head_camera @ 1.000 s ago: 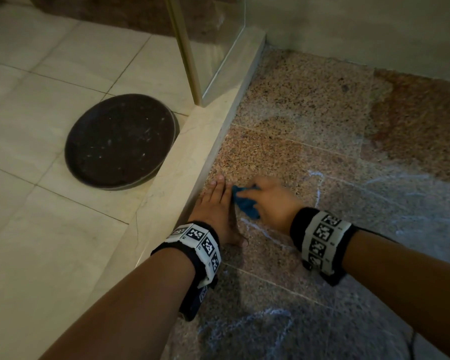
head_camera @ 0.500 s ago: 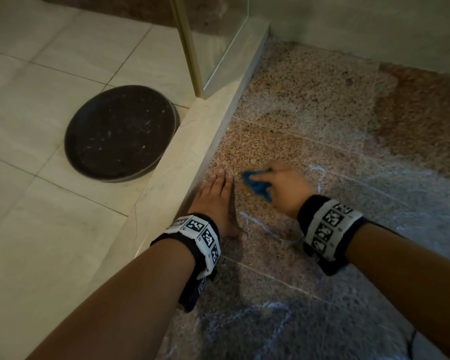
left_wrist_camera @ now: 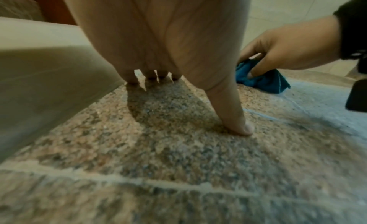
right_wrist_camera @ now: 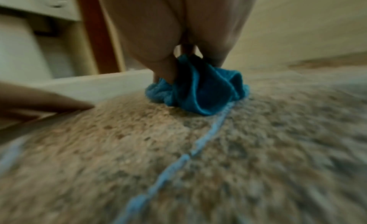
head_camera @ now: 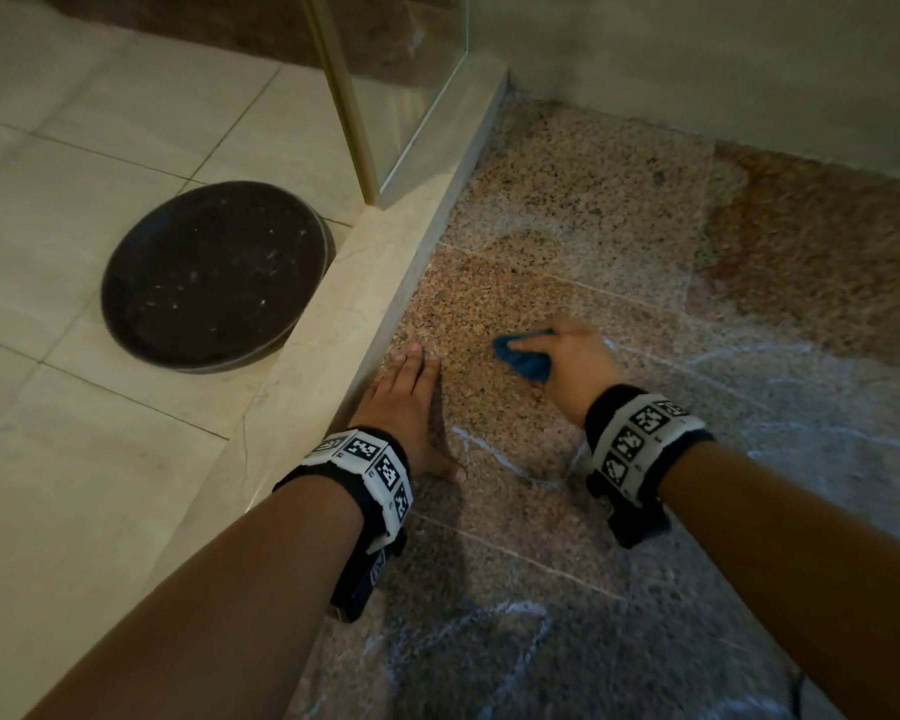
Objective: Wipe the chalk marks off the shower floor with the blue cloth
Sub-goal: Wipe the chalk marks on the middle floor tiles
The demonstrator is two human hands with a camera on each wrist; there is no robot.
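The bunched blue cloth [head_camera: 523, 353] lies on the speckled granite shower floor [head_camera: 567, 226], and my right hand [head_camera: 567, 358] grips it and presses it down. In the right wrist view the blue cloth [right_wrist_camera: 200, 89] sits at the far end of a pale chalk line [right_wrist_camera: 178, 163]. More chalk marks [head_camera: 489, 444] run between my wrists, near the bottom [head_camera: 494, 621], and to the right [head_camera: 749, 356]. My left hand [head_camera: 404, 392] lies flat on the floor beside the curb, fingers straight; in the left wrist view its thumb [left_wrist_camera: 236, 117] presses the granite.
A cream marble curb [head_camera: 333, 324] borders the shower floor on the left, with a glass panel and brass post [head_camera: 344, 96] on it. Beyond the curb a dark round tray [head_camera: 214, 275] lies on beige tiles. A pale wall [head_camera: 723, 59] closes off the far side.
My right hand has slid the blue cloth away from my left hand, to the right and farther off. The left hand has stayed planted by the curb.
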